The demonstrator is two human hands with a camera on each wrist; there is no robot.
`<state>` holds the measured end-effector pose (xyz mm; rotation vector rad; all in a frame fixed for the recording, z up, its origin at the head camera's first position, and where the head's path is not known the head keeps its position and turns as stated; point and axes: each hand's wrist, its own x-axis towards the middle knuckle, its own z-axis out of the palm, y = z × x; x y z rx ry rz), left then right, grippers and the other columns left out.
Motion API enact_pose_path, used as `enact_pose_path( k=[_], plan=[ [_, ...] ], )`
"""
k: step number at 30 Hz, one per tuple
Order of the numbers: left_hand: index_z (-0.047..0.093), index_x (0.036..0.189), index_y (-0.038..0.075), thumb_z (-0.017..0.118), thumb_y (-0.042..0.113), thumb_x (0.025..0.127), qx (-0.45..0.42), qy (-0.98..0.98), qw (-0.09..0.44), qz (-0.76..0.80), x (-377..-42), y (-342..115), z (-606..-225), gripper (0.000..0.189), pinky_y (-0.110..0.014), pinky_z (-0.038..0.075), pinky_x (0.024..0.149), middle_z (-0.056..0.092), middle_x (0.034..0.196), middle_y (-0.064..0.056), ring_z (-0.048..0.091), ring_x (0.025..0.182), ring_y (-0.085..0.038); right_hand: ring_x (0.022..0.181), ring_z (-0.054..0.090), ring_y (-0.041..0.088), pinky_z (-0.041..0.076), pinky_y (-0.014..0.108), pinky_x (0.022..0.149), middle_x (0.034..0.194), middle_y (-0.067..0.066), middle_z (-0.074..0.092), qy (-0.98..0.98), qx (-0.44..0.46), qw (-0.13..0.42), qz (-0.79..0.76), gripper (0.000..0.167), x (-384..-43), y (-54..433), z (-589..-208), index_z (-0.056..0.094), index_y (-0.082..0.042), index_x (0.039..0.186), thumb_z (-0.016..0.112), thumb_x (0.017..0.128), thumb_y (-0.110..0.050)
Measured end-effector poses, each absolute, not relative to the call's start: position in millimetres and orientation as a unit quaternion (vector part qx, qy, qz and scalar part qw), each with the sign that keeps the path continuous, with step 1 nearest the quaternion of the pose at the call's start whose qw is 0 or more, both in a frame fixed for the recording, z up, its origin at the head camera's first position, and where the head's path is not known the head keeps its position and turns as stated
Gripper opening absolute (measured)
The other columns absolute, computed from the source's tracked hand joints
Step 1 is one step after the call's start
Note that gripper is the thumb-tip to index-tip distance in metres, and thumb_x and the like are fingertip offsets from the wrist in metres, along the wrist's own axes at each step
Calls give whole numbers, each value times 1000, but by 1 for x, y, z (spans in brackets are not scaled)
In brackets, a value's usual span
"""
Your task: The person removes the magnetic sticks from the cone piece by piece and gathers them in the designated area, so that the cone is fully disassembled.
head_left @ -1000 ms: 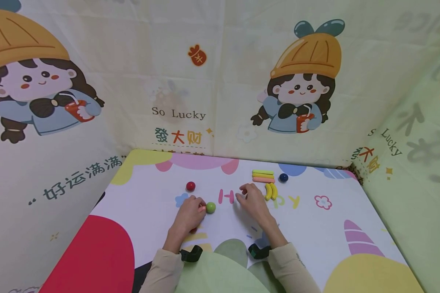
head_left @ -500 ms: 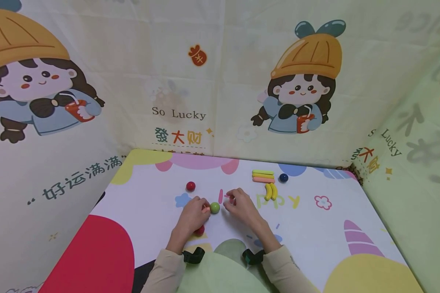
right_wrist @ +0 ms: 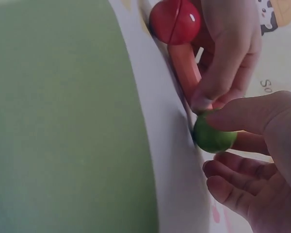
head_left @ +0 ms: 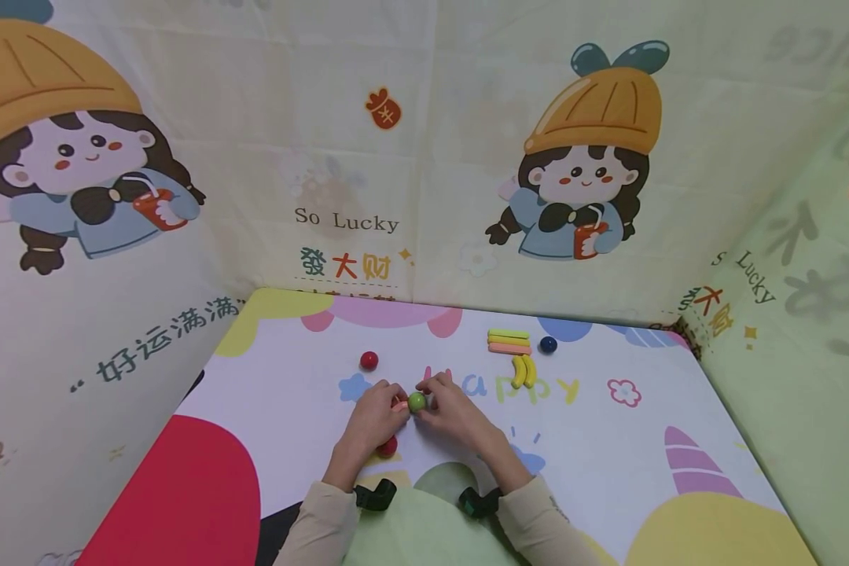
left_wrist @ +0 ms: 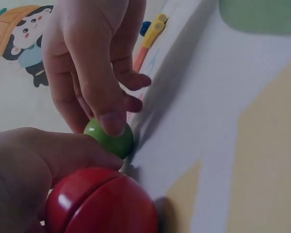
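Note:
My left hand pinches a salmon-coloured stick near its end. In the right wrist view the stick runs between a grooved red ball and a green ball. My right hand has come in from the right and pinches the green ball between thumb and finger, its other fingers loosely bent. The green ball sits right at the left fingertips in the left wrist view. That red ball shows beside the left wrist in the head view, partly hidden by the hand.
Another red ball lies beyond the left hand. Toward the back right are a row of coloured sticks, two curved yellow pieces and a dark blue ball. A printed cloth wall rises behind the table.
My right hand has moved left and nearer to me, from beside the yellow pieces onto the green ball. The left hand has shifted slightly right with the stick and green ball.

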<state>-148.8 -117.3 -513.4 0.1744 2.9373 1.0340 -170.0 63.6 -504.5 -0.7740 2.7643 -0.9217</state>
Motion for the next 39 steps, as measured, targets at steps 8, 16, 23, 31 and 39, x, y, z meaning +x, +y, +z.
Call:
enact_pose_path(
  k=[8, 16, 23, 31, 39],
  plan=[
    [71, 100, 10, 75, 20, 85, 57, 941, 13, 333, -148, -118, -514, 19, -28, 47, 67, 58, 89, -4, 51, 76, -16, 86, 54, 12, 53, 24, 78, 110, 6, 59, 917, -263, 54, -296, 40, -171, 57, -507, 62, -6, 126, 73, 90, -18],
    [71, 99, 11, 75, 21, 84, 50, 941, 10, 336, -149, -117, -514, 19, -27, 47, 67, 58, 90, -4, 52, 77, -16, 87, 54, 12, 53, 26, 80, 108, 5, 58, 917, -253, 54, -304, 37, -171, 56, -509, 62, -7, 123, 73, 90, -18],
    [71, 100, 10, 75, 21, 84, 44, 941, 13, 336, -148, -116, -515, 20, -28, 48, 68, 59, 92, -5, 52, 79, -17, 88, 55, 12, 55, 26, 82, 109, 4, 58, 919, -242, 56, -305, 38, -170, 57, -509, 61, -7, 122, 74, 89, -20],
    [71, 100, 10, 75, 21, 84, 40, 939, 11, 340, -149, -116, -513, 20, -27, 47, 69, 59, 91, -4, 51, 78, -17, 89, 55, 12, 56, 26, 83, 109, 4, 59, 921, -237, 58, -304, 38, -171, 57, -508, 61, -8, 122, 74, 89, -21],
    [69, 99, 6, 75, 18, 83, 37, 940, 7, 339, -149, -117, -514, 21, -30, 50, 71, 60, 92, -6, 52, 78, -17, 91, 56, 14, 56, 29, 85, 108, 5, 59, 921, -233, 59, -306, 37, -172, 60, -504, 61, -7, 121, 75, 89, -20]
  ],
)
